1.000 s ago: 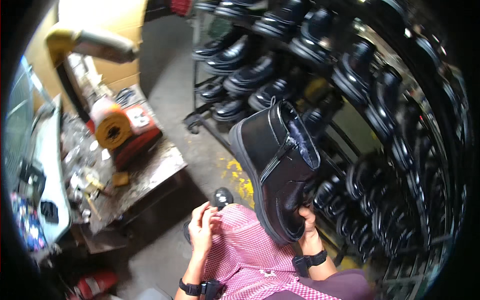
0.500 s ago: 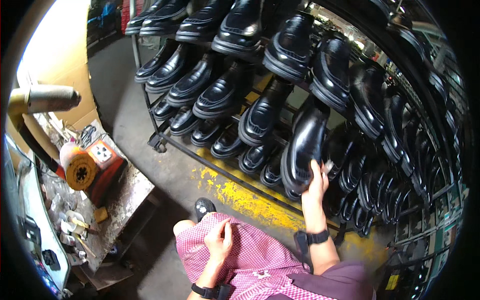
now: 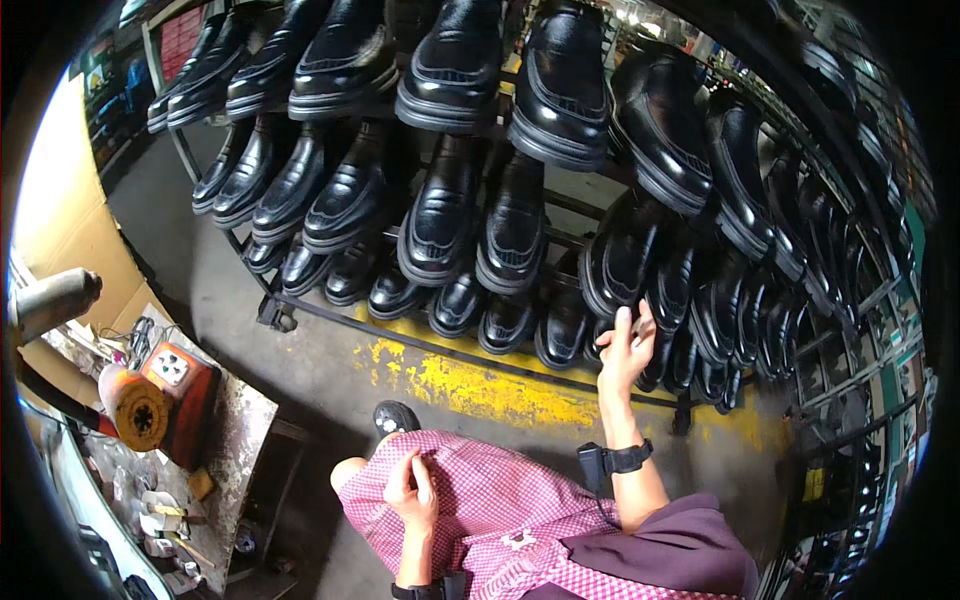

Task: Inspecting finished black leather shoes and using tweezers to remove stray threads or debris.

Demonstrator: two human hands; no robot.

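My right hand is raised in front of the shoe rack with its fingers apart, holding nothing. Just beyond its fingertips a glossy black shoe with a thick ridged sole sits on the middle tier, toe toward me. Two more black shoes, a left one and a right one, stand side by side farther left on that tier. My left hand rests over the pink checked apron on my lap, fingers loosely curled in, with nothing visible in them.
Several rows of black shoes fill the wheeled metal rack. At left stands a worn workbench with an orange machine, a power socket block and loose tools. Worn yellow paint marks the floor below the rack.
My right hand has let go of the black shoe it held, which now sits on the rack's middle tier. The view has turned right; my left hand stays on my lap.
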